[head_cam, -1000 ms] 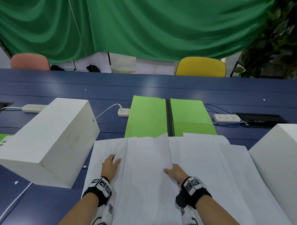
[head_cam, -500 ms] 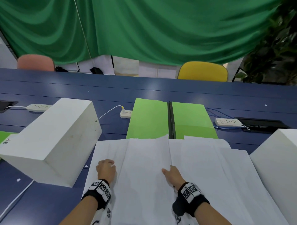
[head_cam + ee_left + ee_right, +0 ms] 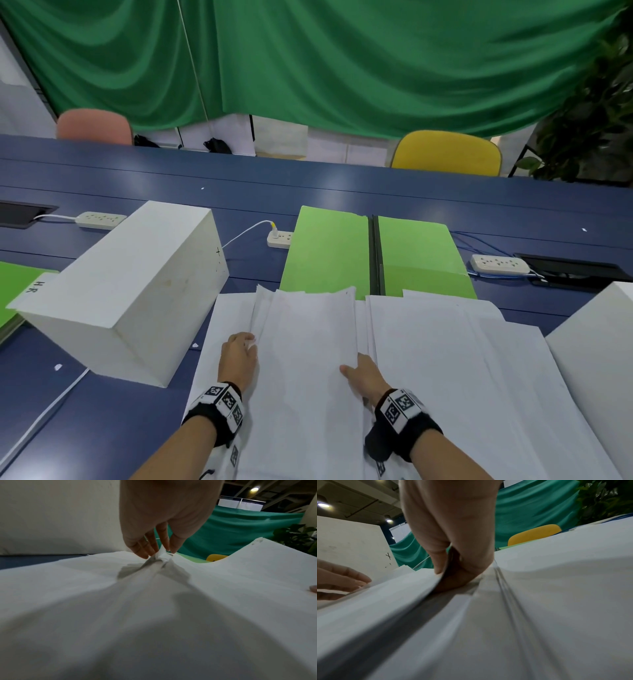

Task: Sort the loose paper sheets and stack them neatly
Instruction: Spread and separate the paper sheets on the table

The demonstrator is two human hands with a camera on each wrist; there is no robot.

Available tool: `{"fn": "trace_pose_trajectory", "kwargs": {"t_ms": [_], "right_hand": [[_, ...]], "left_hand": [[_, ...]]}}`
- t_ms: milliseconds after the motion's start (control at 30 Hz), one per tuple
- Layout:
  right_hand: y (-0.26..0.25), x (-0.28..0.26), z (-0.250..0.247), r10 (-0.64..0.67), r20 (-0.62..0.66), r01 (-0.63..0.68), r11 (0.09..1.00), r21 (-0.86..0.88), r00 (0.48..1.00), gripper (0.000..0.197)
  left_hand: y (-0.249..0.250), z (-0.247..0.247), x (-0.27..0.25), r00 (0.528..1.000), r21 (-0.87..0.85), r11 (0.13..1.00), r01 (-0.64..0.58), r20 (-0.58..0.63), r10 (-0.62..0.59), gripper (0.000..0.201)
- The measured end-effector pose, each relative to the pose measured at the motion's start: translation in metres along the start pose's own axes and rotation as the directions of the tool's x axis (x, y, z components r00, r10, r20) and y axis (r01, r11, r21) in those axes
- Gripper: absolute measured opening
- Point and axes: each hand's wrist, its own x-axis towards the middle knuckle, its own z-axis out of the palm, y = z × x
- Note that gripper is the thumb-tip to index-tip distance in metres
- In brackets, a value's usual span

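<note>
Gripping opposite edges of one batch of paper sheets (image 3: 308, 359), both hands work near 6 o'clock in the head view. Left hand (image 3: 238, 358) curls its fingers onto the batch's left edge at approx 7 o'clock; right hand (image 3: 364, 377) holds the right edge w/ thumb on top. More sheets spread flat to 4 o'clock, all on the blue table (image 3: 308, 185). Count: 2 white blocks, one at 9 o'clock (image 3: 126, 291), one at 3 o'clock (image 3: 596, 359); 3 power strips; 2 chairs, pink (image 3: 94, 126) & yellow (image 3: 447, 152). Green folder (image 3: 373, 253) lies open at 12 o'clock, touching the sheets' far edge. A second green folder at 9 o'clock carries a tab reading "H-R" (image 3: 36, 287).

Left wrist view: left hand (image 3: 161, 520) pinches a small crumpled bit of paper betw fingertips (image 3: 144, 554) at 12 o'clock; sheets (image 3: 154, 615) fill the lower frame.

Right wrist view: right hand (image 3: 452, 534) clamps the lifted sheet edge (image 3: 385, 601), thumb above, fingers under. Block at 10 o'clock shows a pen "X" (image 3: 388, 556).
</note>
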Motion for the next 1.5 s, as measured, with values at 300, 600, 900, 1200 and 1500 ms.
{"fn": "trace_pose_trajectory", "kwargs": {"t_ms": [300,600,900,1200,1500], "right_hand": [[0.004,0.010,-0.019,0.011,-0.202,-0.021,0.999,-0.049,0.979,0.033],[0.009,0.013,-0.025,0.019,-0.136,-0.026,0.998,-0.051,0.991,0.034],[0.015,0.015,-0.027,0.013,-0.109,-0.015,1.000,-0.021,0.994,0.035],[0.017,0.017,-0.025,-0.005,-0.113,0.002,1.000,-0.026,0.994,0.034],[0.018,0.018,-0.025,-0.002,-0.116,-0.005,0.998,-0.056,0.993,0.037]], "left_hand": [[-0.001,-0.003,0.004,0.975,0.277,0.952,0.128,0.141,-0.172,0.036],[0.016,0.006,0.007,0.999,-0.013,1.000,0.017,0.046,-0.016,0.036],[0.014,0.012,0.008,0.986,-0.021,0.994,0.106,0.132,-0.102,0.050],[0.017,0.011,0.002,0.988,-0.036,0.992,0.125,0.101,-0.121,0.049],[0.026,0.006,-0.001,0.977,-0.077,0.979,0.187,0.119,-0.177,0.048]]}}
